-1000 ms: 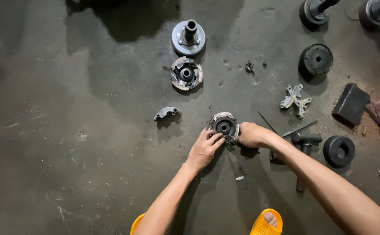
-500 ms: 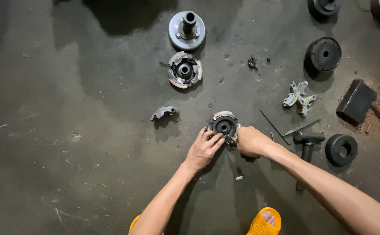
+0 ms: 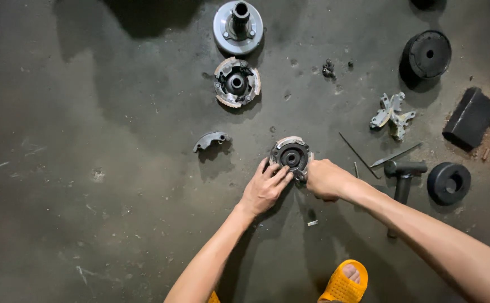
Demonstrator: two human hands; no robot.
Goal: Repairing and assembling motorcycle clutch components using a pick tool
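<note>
A round metal clutch assembly [image 3: 291,155] with pale shoe linings lies on the dark concrete floor. My left hand [image 3: 265,188] rests its fingertips on the assembly's lower left edge. My right hand [image 3: 322,178] grips its right side with curled fingers. A single loose curved clutch shoe [image 3: 211,139] lies on the floor to the left of the assembly, apart from both hands.
A second clutch assembly [image 3: 236,82] and a grey pulley with a shaft [image 3: 238,26] lie further away. To the right are a metal bracket [image 3: 391,115], a black disc [image 3: 426,55], a black ring [image 3: 448,182], a hammer-like tool [image 3: 403,179] and thin rods [image 3: 359,155]. My orange sandal [image 3: 343,282] is below.
The view has shifted slightly. Both hands stay on the clutch assembly, with the left fingers moving a little along its edge.
</note>
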